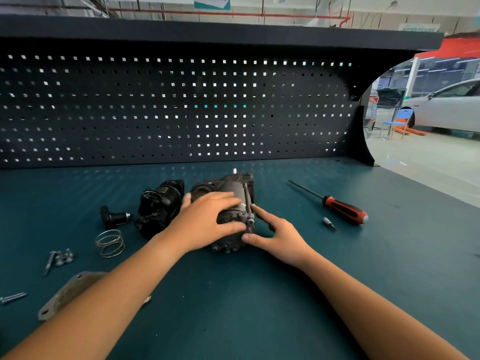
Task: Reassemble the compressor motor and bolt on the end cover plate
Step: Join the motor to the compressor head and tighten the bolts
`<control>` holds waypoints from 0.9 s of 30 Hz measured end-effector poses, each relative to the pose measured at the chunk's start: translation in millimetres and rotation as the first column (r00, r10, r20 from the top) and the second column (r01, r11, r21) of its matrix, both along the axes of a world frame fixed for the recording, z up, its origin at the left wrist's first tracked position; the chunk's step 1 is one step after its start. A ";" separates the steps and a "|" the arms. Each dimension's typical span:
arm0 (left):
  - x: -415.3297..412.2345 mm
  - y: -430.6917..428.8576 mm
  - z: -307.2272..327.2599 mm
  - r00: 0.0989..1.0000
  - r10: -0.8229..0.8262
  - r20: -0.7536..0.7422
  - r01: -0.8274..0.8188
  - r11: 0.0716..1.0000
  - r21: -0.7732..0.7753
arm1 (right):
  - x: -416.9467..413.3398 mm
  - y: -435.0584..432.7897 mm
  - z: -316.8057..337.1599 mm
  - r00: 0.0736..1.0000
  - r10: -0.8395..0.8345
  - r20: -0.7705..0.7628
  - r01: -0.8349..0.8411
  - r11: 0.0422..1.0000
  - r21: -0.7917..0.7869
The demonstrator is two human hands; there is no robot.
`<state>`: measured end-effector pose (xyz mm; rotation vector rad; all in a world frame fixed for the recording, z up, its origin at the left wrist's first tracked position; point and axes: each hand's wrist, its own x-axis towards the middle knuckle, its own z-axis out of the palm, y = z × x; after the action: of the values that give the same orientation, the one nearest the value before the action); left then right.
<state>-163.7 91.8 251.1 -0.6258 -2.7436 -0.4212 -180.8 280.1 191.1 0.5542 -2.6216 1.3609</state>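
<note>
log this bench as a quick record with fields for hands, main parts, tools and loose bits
left hand: laid over the top of the grey compressor body
right hand: index fingertip and thumb touching the body's right side
motor: black, lying left of the body
cover plate: near left, partly hidden by the left forearm, not fitted
screwdriver: right of the body, untouched; loose bit beside it
loose parts: spring, bolts, black elbow fitting
</note>
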 end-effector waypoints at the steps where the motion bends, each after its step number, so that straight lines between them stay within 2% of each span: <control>1: 8.4 -9.4 2.5 1.000 -0.005 -0.003 0.005 0.999 0.052 | 0.7 0.6 -0.3 1.000 0.003 0.010 -0.003 1.000 -0.001; 4: 47.5 -62.6 13.1 0.999 -0.025 -0.031 0.032 0.966 0.258 | 2.0 2.0 0.2 0.999 0.025 0.047 -0.024 1.000 -0.015; 7: 93.4 -131.1 7.9 0.990 0.126 -0.062 -0.100 0.943 0.316 | 4.4 1.1 3.4 0.998 0.001 0.058 0.004 0.996 -0.084; 9: 122.8 -165.8 -7.5 0.978 0.198 -0.060 -0.171 0.937 0.303 | 8.0 -0.7 7.8 0.999 -0.051 0.010 0.052 0.982 -0.180; 11: 148.6 -182.8 -26.3 0.983 0.184 -0.009 -0.175 0.950 0.259 | 11.4 -3.4 13.8 0.990 -0.137 -0.029 0.119 0.933 -0.340; 13: 165.5 -184.9 -44.9 0.980 0.192 0.052 -0.197 0.973 0.119 | 14.5 -6.3 20.0 0.968 -0.246 -0.041 0.197 0.857 -0.476; 15: 173.1 -181.3 -57.4 0.987 0.154 0.039 -0.154 0.988 0.003 | 17.9 -8.8 23.8 0.939 -0.340 -0.057 0.257 0.801 -0.541; 20: 178.5 -176.6 -63.4 0.996 0.078 -0.032 -0.077 0.996 0.048 | 27.2 -10.2 22.6 0.897 -0.438 -0.057 0.324 0.740 -0.589; 22: 178.2 -172.7 -63.9 0.990 0.098 -0.099 -0.093 0.994 0.060 | 30.0 -10.4 22.3 0.889 -0.454 -0.059 0.328 0.722 -0.609; 25: 177.8 -168.5 -65.4 0.973 0.145 -0.179 -0.149 0.989 -0.008 | 34.0 -13.8 21.3 0.894 -0.444 -0.063 0.318 0.727 -0.608; 27: 179.2 -164.4 -62.4 0.968 0.210 -0.138 -0.212 0.977 -0.003 | 36.3 -17.0 20.5 0.899 -0.433 -0.063 0.314 0.740 -0.595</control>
<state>15.5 -72.5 188.7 -0.3467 -2.6484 -0.2929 -144.6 263.1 211.6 0.0522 -1.8683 1.7231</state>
